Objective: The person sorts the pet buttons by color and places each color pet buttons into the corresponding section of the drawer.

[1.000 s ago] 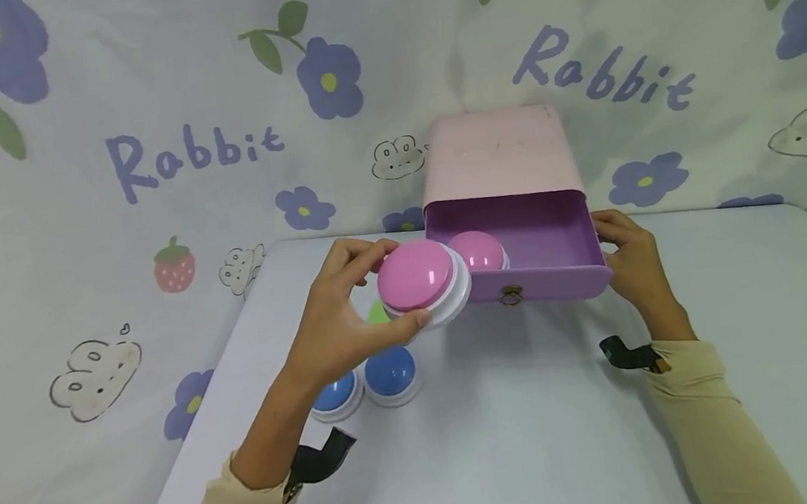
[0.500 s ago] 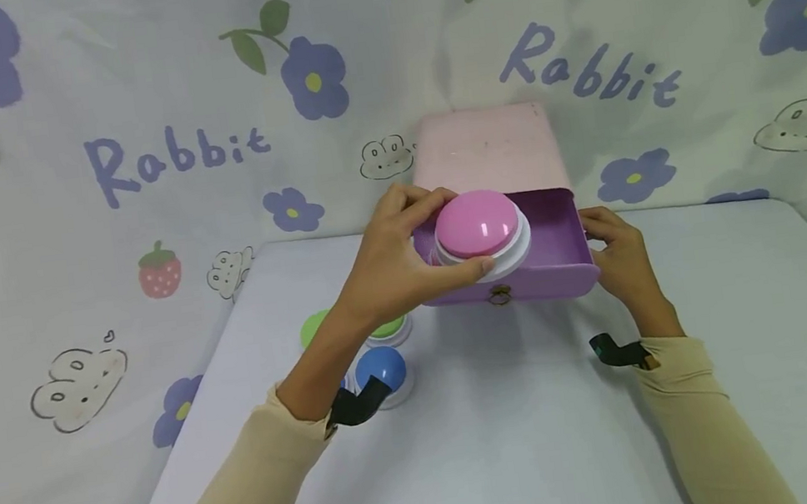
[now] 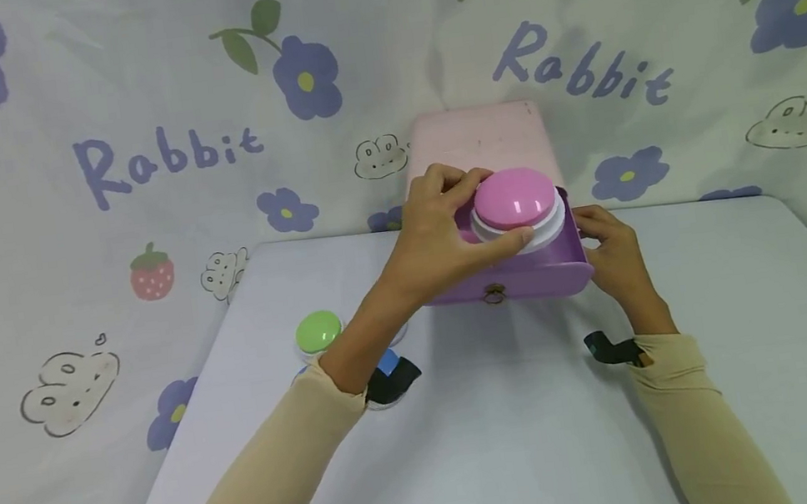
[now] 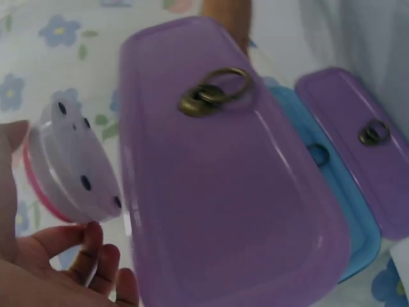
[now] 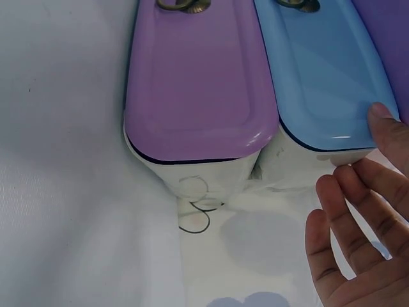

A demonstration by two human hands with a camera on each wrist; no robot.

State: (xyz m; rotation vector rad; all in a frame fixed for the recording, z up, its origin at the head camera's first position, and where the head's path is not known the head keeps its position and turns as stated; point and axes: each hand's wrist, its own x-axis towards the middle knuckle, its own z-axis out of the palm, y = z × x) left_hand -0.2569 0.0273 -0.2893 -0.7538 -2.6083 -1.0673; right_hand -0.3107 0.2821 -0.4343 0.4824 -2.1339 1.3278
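My left hand pinches a pink push button by its white base, above the pulled-out purple drawer. The left wrist view shows the button's white underside with dark feet, beside the purple drawer front and its brass ring pull. At the right side of the pink-topped drawer cabinet, my right hand rests with relaxed fingers. In the right wrist view its thumb lies at the corner of the blue drawer. My left hand and the held button hide much of the drawer's inside.
On the white table, left of the cabinet, stands a green push button. A blue one is mostly covered by my left wrist's camera. A flower-printed cloth hangs close behind the cabinet.
My left hand has carried the pink button right and slightly up, from the drawer's left front corner to over the drawer. It now hides the pink button seen inside earlier. My right hand stays put.
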